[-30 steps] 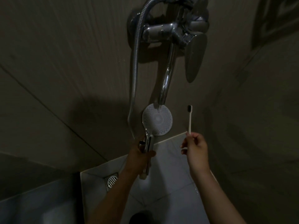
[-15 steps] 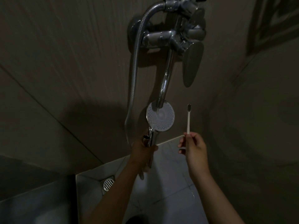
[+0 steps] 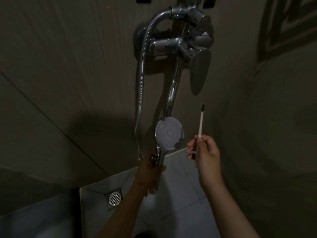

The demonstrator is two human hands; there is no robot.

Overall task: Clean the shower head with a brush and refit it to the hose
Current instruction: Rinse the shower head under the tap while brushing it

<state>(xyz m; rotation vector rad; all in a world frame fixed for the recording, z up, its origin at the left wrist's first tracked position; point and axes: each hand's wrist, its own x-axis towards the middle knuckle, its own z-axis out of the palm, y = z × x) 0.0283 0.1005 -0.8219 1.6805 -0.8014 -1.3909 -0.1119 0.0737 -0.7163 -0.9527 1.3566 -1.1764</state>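
Left hand point(image 3: 151, 170) grips shower head point(image 3: 169, 133) handle; right hand point(image 3: 205, 152) holds brush point(image 3: 201, 121) upright.

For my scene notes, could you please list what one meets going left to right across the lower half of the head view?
Floor drain → left hand → shower head → toothbrush → right hand.

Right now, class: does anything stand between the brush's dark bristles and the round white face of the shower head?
Nothing visible does. The white toothbrush in the right hand stands upright beside the round white shower head, with open air between. The left hand grips only the chrome handle below.
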